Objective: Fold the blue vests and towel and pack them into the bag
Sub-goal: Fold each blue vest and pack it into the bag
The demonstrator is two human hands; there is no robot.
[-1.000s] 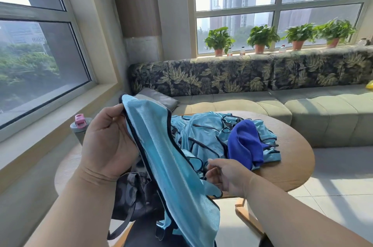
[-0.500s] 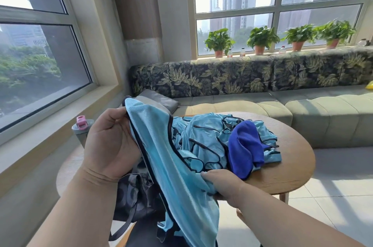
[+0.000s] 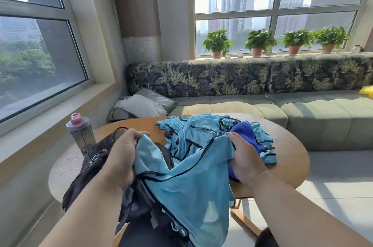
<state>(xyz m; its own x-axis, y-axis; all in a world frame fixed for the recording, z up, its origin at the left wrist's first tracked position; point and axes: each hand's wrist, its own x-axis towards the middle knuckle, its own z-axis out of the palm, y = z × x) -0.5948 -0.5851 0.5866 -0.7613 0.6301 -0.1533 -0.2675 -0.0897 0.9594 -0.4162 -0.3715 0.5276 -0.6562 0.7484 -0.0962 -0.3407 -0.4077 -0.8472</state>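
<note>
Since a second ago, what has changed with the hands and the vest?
The left hand has come down from holding the light blue vest upright and now grips it low over the dark bag. The right hand moved up and right to a new grip on the vest's other edge, spreading it. The vest pile, dark blue towel and bottle stayed put.

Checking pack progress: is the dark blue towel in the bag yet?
No, the dark blue towel lies on the vest pile on the table, beside the right hand, outside the bag.
</note>
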